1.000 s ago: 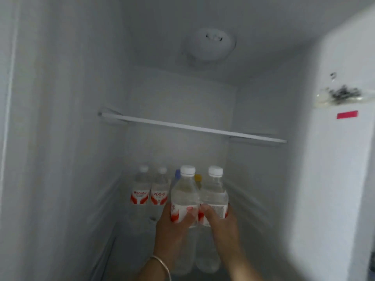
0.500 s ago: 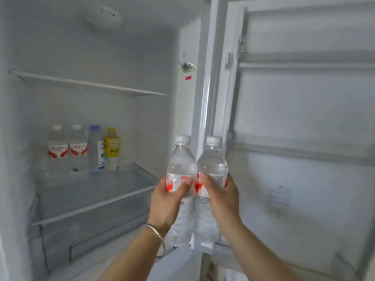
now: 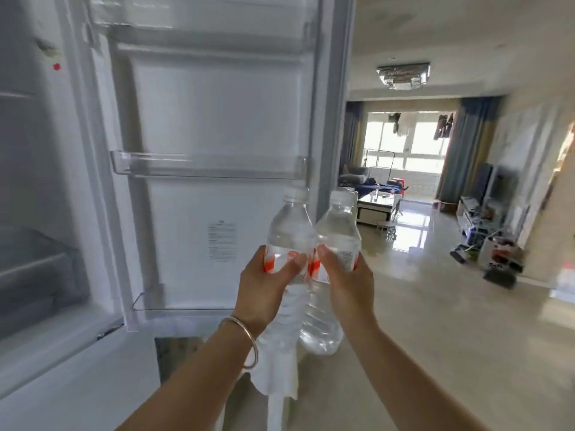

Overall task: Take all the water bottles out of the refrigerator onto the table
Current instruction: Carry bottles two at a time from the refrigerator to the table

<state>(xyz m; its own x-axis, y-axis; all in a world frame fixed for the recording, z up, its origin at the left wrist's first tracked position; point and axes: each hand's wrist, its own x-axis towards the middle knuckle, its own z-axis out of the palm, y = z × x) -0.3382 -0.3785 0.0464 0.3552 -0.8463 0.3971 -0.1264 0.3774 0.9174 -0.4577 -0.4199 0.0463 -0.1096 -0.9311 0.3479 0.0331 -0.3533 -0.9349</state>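
Two bottles out of the fridge, person turning toward the room

Left hand (image 3: 264,284) grips one water bottle (image 3: 287,241), right hand (image 3: 348,281) grips the other bottle (image 3: 337,234), both upright and touching, now clear of the open fridge door (image 3: 214,119). A moment ago they were still over the shelf. No counter in sight yet, and more bottles were left inside.

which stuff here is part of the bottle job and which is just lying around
Part of the job:
left bottle, held in the left hand
right bottle, held in the right hand
open refrigerator door

Just lying about:
coffee table
sofa
curtains
ceiling light
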